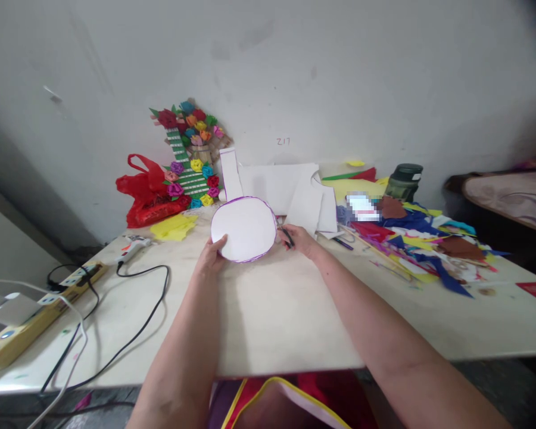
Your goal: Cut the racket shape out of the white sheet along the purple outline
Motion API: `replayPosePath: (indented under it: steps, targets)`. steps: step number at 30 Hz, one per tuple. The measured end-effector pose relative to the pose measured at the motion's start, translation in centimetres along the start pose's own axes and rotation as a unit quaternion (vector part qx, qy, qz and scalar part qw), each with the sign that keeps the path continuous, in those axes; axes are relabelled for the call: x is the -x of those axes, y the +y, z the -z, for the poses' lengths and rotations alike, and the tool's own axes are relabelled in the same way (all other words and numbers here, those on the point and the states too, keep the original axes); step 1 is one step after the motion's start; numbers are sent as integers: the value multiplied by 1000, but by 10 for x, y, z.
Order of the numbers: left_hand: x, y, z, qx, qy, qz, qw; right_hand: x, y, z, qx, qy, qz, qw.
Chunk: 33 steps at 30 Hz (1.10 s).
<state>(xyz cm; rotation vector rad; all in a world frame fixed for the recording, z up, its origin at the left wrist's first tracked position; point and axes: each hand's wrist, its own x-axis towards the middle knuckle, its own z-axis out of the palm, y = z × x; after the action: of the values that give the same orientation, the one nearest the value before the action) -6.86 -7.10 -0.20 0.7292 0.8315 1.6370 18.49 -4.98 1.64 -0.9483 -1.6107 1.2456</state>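
A white oval piece of card with a purple outline is held up above the table. My left hand grips its lower left edge, the thumb on its face. At the right edge of the card my right hand is closed on black-handled scissors; their blades are too small to make out clearly. Behind the card stand a narrow white strip and larger white sheets, leaning towards the wall.
Paper flowers and a red bag stand at the back left. A glue gun, a power strip and cables lie left. Coloured scraps, a phone and a green bottle are right.
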Motion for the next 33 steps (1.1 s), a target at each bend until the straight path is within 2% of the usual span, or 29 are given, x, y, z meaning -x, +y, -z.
replayPosePath:
  steps: [7, 17, 24, 33]
  targets:
    - [0, 1, 0, 6, 2, 9, 1000, -5, 9, 1, 1, -10, 11, 1000]
    - [-5, -2, 6, 11, 6, 8, 1000, 3, -6, -6, -27, -9, 23, 999]
    - [-6, -1, 6, 12, 19, 13, 1000, -5, 5, -8, -36, 1, 35, 999]
    - [-2, 3, 2, 4, 21, 25, 999, -1, 0, -5, -23, -5, 2, 1000]
